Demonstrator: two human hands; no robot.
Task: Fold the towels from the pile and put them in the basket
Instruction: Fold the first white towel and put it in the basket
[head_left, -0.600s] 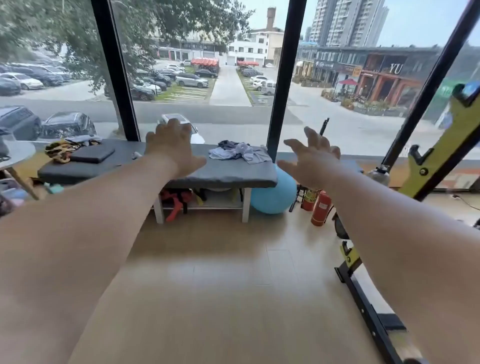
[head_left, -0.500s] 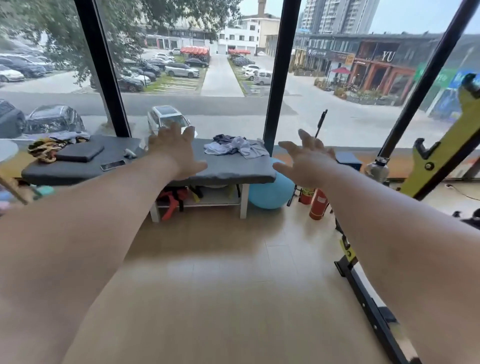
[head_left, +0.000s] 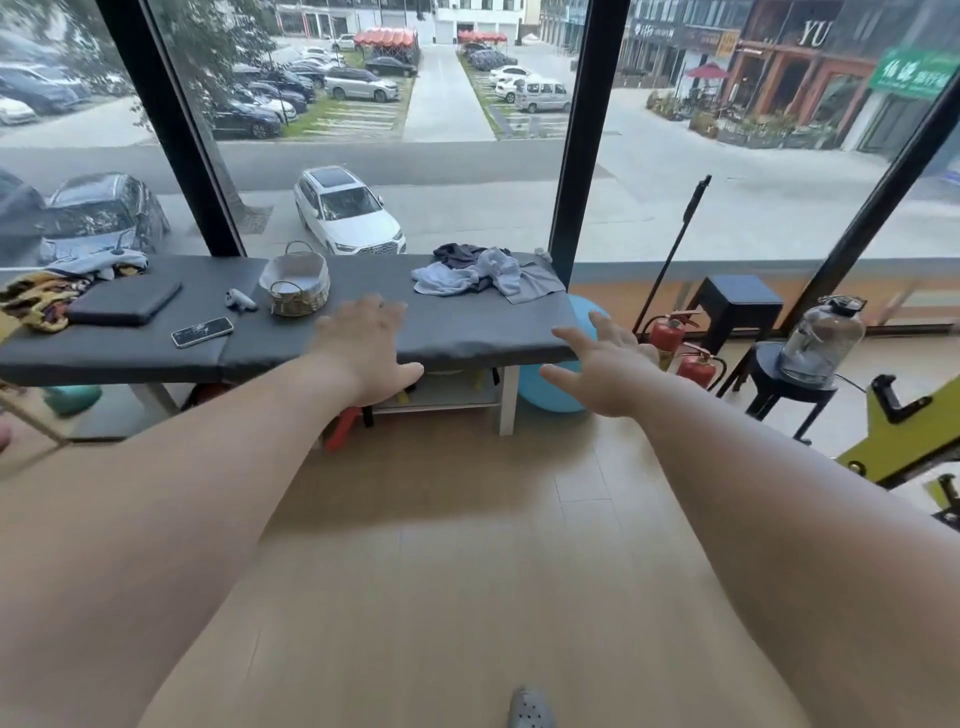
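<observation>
Reaching out for the towels (head_left: 483, 273), a crumpled heap of grey and blue at about 12 o'clock, up at the right end of the table (head_left: 467, 335). None folded yet, by the look of it. Basket (head_left: 296, 283) on the same table at 9 o'clock from the heap, well apart from it, and seemingly empty from here.

Left grip (head_left: 363, 343) at 7 o'clock from the heap, over the near edge of the table, fingers straight and spread wide, holding nothing. Cannot tell if touching the table top; a bit blurry. Right grip (head_left: 602, 369) at 5 o'clock from the heap, just past the end of the table, wide open too, holding nothing, in front of a blue ball (head_left: 540, 397) on the floor.

Looks like the very first step: getting to the heap. Next, probably: move closer, pinch one towel from the top, lift it away slowly without dragging the others, then lay it flat on the bare table between heap and basket.

Further out at 9 o'clock: a phone (head_left: 202, 331) and a dark pad (head_left: 124, 301). At 3 o'clock: red fire extinguishers (head_left: 667, 335) and a big water jug (head_left: 821, 338).
</observation>
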